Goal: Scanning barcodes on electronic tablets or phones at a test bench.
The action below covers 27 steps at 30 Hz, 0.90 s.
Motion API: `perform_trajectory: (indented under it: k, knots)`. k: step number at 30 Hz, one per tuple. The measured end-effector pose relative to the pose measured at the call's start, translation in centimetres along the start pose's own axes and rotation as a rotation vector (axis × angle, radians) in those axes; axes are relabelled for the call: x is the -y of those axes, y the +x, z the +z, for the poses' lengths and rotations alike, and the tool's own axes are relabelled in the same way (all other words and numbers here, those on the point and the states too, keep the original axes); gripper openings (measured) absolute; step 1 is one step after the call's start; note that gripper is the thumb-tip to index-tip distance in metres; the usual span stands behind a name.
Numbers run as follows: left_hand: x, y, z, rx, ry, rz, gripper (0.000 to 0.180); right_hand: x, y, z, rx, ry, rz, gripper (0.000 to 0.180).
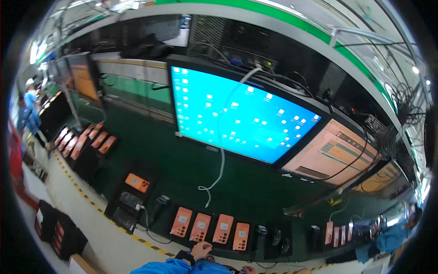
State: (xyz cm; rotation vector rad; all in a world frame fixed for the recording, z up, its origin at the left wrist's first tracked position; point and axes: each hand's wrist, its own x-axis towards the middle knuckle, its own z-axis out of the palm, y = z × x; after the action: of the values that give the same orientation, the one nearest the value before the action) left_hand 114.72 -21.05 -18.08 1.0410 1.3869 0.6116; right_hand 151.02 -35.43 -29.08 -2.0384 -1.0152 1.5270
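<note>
Four orange smartphones lie in a row along the near edge of the bench, backs up with pale labels: the leftmost phone (181,222), the second phone (200,226), the third phone (223,228) and the rightmost phone (241,236). Just below the second one is my left hand (200,250), its fingers curled together; whether anything is in them is hidden. My right hand (248,270) shows only in part at the lower edge, below the rightmost phone, its fingers not clear.
A monitor (246,118) with a blue desktop hangs over the dark green bench (150,132), and a white cable (222,160) dangles before it. To the left, a black tray (119,201) holds another orange phone (137,182). Handheld scanners (160,202) stand beside the row. Co-workers (392,237) sit at right.
</note>
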Motion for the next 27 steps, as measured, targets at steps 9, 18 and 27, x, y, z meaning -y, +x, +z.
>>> perform_trajectory:
  k: [9, 18, 27]
  knots:
    - [10.3, -10.3, -2.4, -0.380, 0.083, -0.118, 0.030, -3.7, 11.0, 1.5, 0.396, -0.031, -0.015, 0.039]
    - [33.3, -29.6, -2.9, -0.642, -0.106, -0.872, 0.026, -8.6, 16.6, 3.8, 0.904, 0.393, 0.356, 0.029]
    - [30.1, -31.1, -6.7, -0.896, -0.393, -0.497, 0.023, 1.3, 13.1, 16.3, 0.590, -0.520, -0.110, 0.030]
